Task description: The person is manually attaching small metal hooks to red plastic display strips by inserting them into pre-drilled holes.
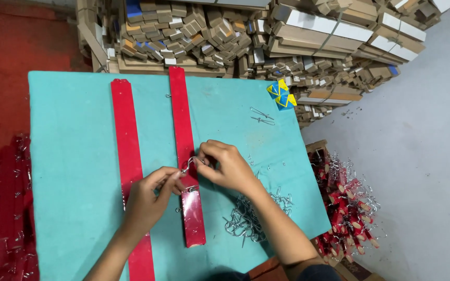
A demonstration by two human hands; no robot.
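Red glossy strip (189,171) is lying lengthwise on the teal table (74,156); both hands, left (149,200) and right (227,166), are pinching a small wire hook (189,165) over it, apparently fitting it on. Seating it squarely likely needs steady fingertip pressure.

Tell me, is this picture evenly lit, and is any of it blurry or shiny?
Head view: soft, even light with faint shadows under the left hand and right hand; a glossy sheen runs along the red strip they work on; the metal hooks glint; the table's edges bow slightly from the wide lens; nothing badly blurred.
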